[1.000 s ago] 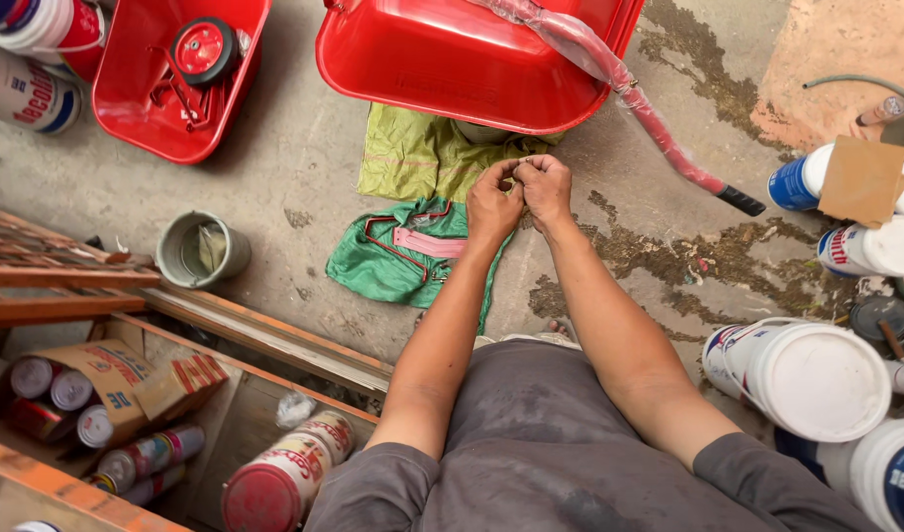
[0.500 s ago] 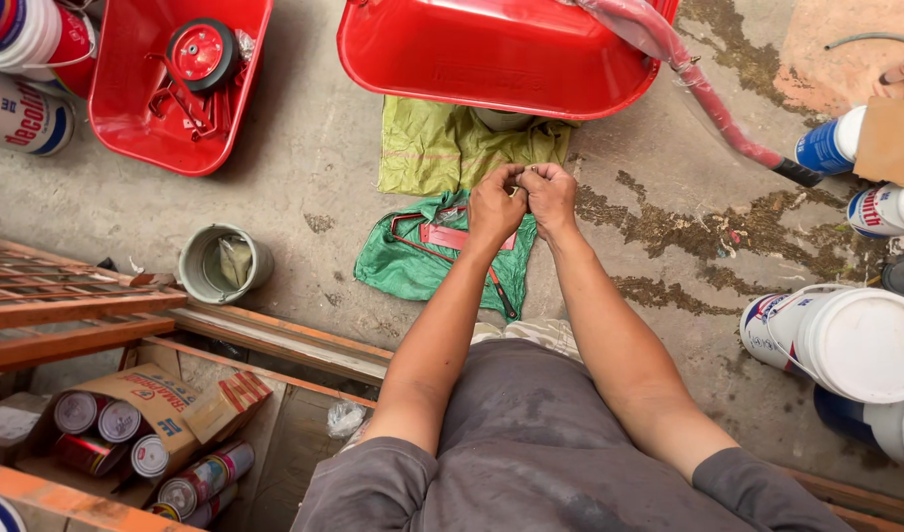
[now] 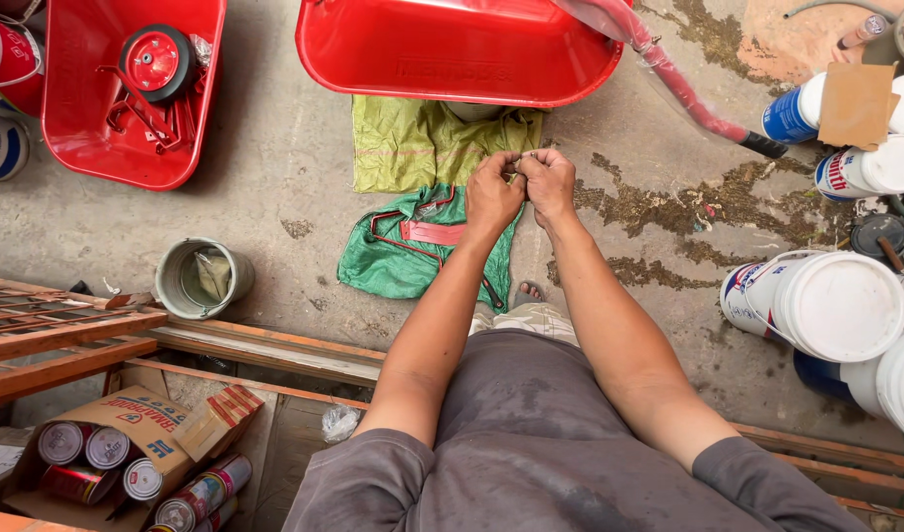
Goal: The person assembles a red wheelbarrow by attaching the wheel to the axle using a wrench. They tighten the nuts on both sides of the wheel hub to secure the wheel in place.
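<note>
left hand [image 3: 493,194] | right hand [image 3: 548,184] | both clenched, knuckles touching, pinching a tiny item between them, too small to tell | above green bag [image 3: 404,246]

Shirt [image 3: 560,443]: I see a grey short-sleeved tee, faintly stained and mottled across the front.
Sleeves: they end above my elbows, with plain hems; both forearms are bare.
Left hand [image 3: 493,194]: bare, no glove, ring or watch that I can see.
Right hand [image 3: 550,182]: bare too, wrist unadorned.
Trousers [image 3: 526,320]: a pale, light-coloured strip shows below the shirt.
Foot [image 3: 531,293]: toes in a sandal, partly hidden.
</note>
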